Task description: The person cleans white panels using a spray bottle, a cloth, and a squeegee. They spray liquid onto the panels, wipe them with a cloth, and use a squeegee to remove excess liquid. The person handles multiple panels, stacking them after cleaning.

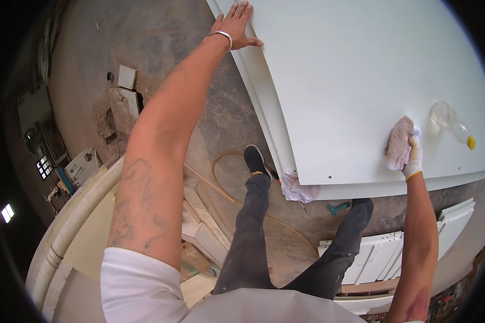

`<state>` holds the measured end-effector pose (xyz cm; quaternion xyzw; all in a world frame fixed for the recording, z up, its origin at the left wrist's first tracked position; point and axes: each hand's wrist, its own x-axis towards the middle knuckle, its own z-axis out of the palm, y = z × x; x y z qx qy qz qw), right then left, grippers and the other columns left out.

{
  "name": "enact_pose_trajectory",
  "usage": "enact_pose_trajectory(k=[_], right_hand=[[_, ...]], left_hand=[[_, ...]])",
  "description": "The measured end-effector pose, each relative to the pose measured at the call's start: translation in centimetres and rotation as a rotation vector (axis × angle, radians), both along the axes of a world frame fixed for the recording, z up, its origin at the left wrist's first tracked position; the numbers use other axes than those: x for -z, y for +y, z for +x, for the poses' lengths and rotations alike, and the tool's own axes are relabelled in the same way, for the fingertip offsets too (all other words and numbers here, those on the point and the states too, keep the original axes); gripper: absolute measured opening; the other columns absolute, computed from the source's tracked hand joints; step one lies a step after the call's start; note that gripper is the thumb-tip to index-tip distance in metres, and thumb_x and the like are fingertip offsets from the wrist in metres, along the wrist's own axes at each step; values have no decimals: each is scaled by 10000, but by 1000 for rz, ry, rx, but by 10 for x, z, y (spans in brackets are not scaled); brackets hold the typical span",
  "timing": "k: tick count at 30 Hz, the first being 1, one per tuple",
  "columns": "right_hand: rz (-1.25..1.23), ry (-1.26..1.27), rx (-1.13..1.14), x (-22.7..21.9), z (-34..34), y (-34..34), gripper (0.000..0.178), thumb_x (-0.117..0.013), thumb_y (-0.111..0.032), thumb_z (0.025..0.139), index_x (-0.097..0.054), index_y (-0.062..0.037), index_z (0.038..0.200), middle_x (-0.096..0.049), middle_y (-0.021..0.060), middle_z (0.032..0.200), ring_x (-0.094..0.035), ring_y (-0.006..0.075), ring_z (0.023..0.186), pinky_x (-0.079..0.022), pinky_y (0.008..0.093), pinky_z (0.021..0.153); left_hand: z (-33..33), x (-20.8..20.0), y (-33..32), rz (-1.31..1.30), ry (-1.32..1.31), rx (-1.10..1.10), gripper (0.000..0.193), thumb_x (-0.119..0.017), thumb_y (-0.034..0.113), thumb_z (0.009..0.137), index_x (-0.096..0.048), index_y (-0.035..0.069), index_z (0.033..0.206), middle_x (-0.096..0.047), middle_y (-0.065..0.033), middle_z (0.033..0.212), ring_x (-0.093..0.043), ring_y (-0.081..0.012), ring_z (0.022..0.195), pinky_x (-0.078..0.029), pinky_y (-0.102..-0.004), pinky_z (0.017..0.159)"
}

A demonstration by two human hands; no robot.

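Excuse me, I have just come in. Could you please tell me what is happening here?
A person stands over stacked white panels. The gloved right hand holds a crumpled cloth on the top panel. The bare left hand is spread at that panel's left edge. A clear bottle with a yellow cap lies to the right of the cloth, and another cloth is at the stack's near left corner.
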<state>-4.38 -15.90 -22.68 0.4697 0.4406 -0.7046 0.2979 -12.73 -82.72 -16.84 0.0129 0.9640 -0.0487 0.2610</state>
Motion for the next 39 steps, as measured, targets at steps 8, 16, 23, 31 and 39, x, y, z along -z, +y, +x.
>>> enact_pose_trajectory(k=[8, 16, 23, 31, 39], right_hand=[[-32, 44, -24, -9, 3, -8, 302, -538, -130, 970, -612, -56, 1254, -709, 129, 1148, -716, 309, 1038, -611, 466, 922], [76, -38, 8, -13, -3, -19, 306, -541, -140, 979, -603, -61, 1268, -704, 137, 1176, -717, 324, 1054, -611, 486, 937], [-19, 24, -75, -23, -8, -22, 348, -516, -174, 998, -579, -43, 1315, -697, 162, 1227, -710, 340, 1088, -599, 500, 965], [14, 118, -58, -72, -1, -56, 434, -538, -266, 1047, -513, -57, 1427, -629, 148, 1369, -646, 340, 1226, -565, 537, 1012], [440, -154, -136, -107, 217, -39, 323, -543, -50, 911, -621, 41, 1210, -723, 181, 1059, -744, 271, 849, -635, 367, 652]], left_hand=[[-36, 15, -16, -51, -109, -101, 1366, -842, 632, 722, -41, 62, 1670, -47, -148, 1751, -104, -309, 1610, -184, -512, 1287], [-28, 19, -9, -75, -90, -197, 1265, -837, 552, 780, -92, 29, 1659, -111, -168, 1739, -166, -309, 1597, -240, -465, 1278], [48, 44, 29, 137, 145, -281, 1048, -772, 471, 885, -215, -17, 1627, -241, -219, 1693, -286, -350, 1550, -280, -438, 1265], [203, 42, 109, 202, 78, -337, 696, -505, 467, 1060, -332, 88, 1617, -231, -187, 1706, -339, -339, 1529, -338, -471, 1211], [257, 53, 177, 726, 286, -813, 566, -462, 435, 1087, -543, -18, 1416, -621, -246, 1356, -607, -416, 1196, -464, -449, 1041]])
